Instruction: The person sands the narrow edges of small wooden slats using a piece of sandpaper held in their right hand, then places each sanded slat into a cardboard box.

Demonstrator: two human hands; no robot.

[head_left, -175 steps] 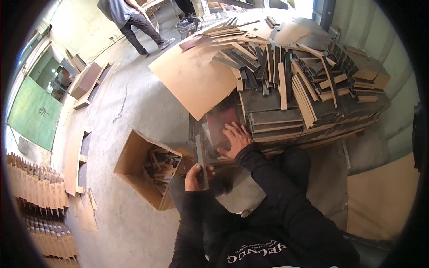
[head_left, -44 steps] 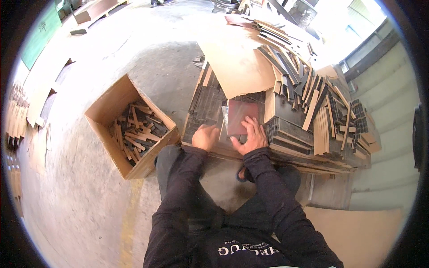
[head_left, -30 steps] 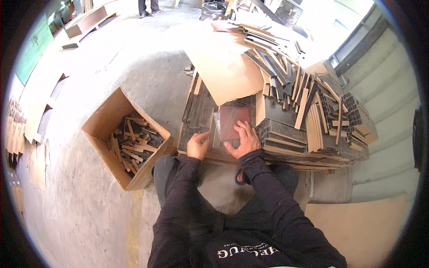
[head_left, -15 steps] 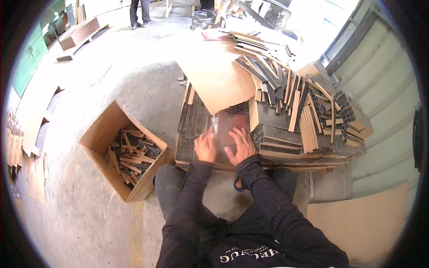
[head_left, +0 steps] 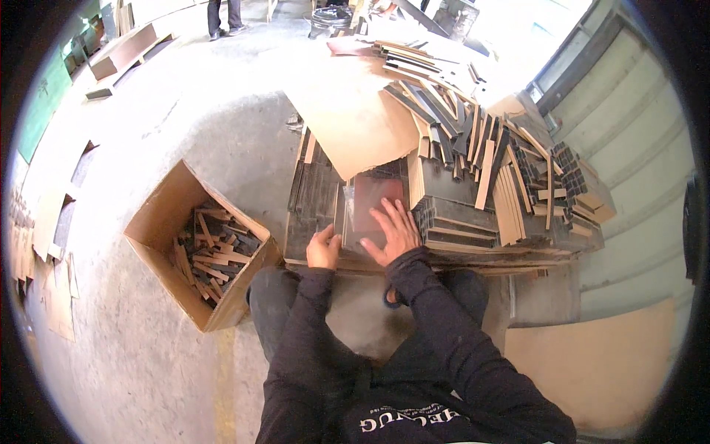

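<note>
A flat reddish-brown panel (head_left: pixel 379 198) lies on the near part of the low stack in front of me, with a shiny pale strip along its left side. My right hand (head_left: pixel 396 233) rests on the panel's near right part, fingers spread and holding nothing. Just left of the panel, over the stack's near edge, my left hand (head_left: pixel 323 248) is loosely curled, thumb and fingers a little apart. I see nothing held in it. A large tan sheet (head_left: pixel 355 111) covers the stack beyond the panel.
An open cardboard box (head_left: pixel 166 200) with several short wood strips stands on the floor at left. Loose dark and tan strips (head_left: pixel 484 174) are heaped on stacked boards (head_left: pixel 458 200) at right. A tan board (head_left: pixel 592 362) lies at lower right. Another person's legs (head_left: pixel 224 18) show far off.
My left hand has drawn back from the panel's left edge, toward me and to the left. The right hand stays on the panel with its fingers spread. The whole view has shifted slightly.
</note>
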